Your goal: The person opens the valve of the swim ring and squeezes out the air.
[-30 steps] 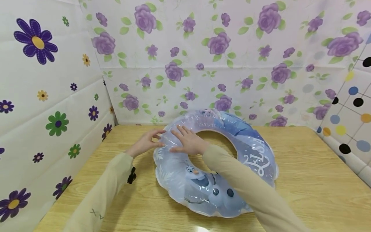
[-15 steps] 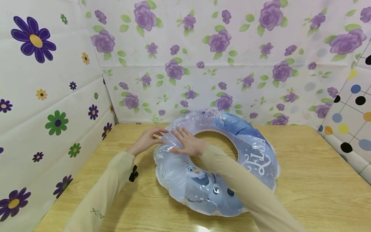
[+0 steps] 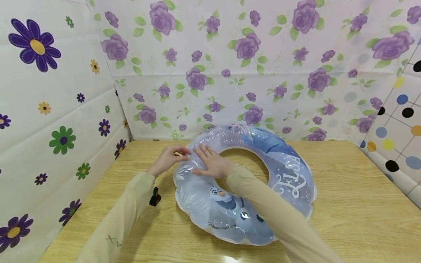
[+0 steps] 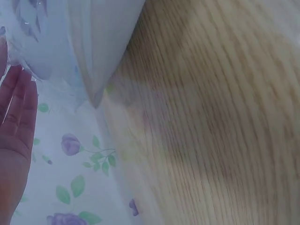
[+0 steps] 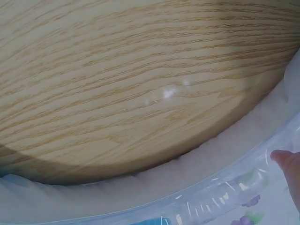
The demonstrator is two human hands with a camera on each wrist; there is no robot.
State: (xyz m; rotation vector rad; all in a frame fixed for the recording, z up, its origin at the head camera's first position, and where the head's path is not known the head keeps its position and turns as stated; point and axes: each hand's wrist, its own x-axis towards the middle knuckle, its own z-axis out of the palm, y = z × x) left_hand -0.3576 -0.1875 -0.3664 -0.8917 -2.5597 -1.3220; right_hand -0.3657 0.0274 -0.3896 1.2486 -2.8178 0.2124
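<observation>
An inflated swim ring (image 3: 194, 215), pale blue and purple with a snowman picture and the word ELSA, lies on the wooden table (image 3: 355, 204). At its far left side, my left hand (image 3: 169, 159) pinches the edge with thumb and fingertips close together. The left wrist view shows the fingers (image 4: 18, 108) of that hand nearly straight against the clear plastic. My right hand (image 3: 213, 162) rests on top of the ring with fingers spread, just beside the left. In the right wrist view, only the tip of a digit (image 5: 286, 161) shows on the shiny surface.
Behind the table hangs a white sheet with purple roses (image 3: 197, 78). A flowered sheet (image 3: 62, 140) borders the left, and a dotted one (image 3: 401, 128) the right. A small black device (image 3: 155, 197) sits under the left sleeve.
The thumb and fingers of my left hand have drawn closer together at the ring's edge, and that hand has shifted slightly right. My right hand stays in place on the ring.
</observation>
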